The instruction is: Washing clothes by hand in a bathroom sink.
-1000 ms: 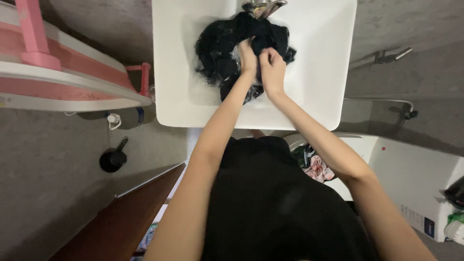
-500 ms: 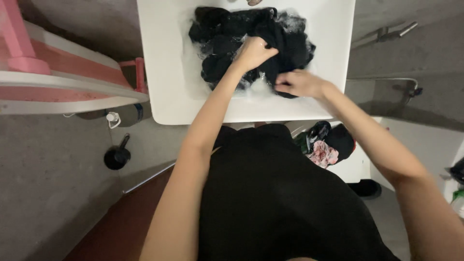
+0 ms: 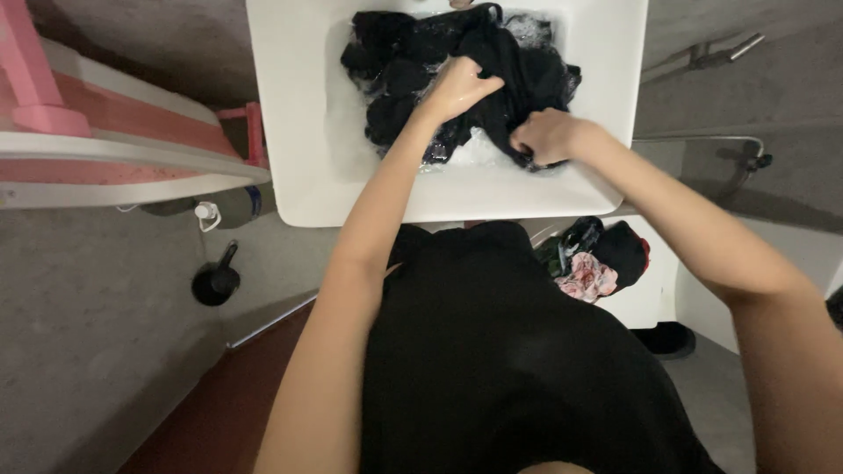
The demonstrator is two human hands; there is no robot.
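A wet black garment (image 3: 413,61) lies bunched in soapy water inside a white sink (image 3: 299,114). My left hand (image 3: 461,86) is closed on a fold of the cloth near the sink's middle. My right hand (image 3: 543,136) grips the garment's lower right edge, a short way from the left hand. A stretch of black cloth runs between the two hands. Foam shows under and around the fabric.
A pink and white tub (image 3: 105,132) stands at the left. A black scoop (image 3: 215,283) and a small bottle (image 3: 211,213) sit on the grey floor. A white basket with mixed clothes (image 3: 593,263) is below the sink's right side. Metal pipes (image 3: 702,53) run at the right.
My hands, close together a second ago, have drawn apart; the right hand moved to the garment's lower right edge and closed on it. The view shifted slightly.
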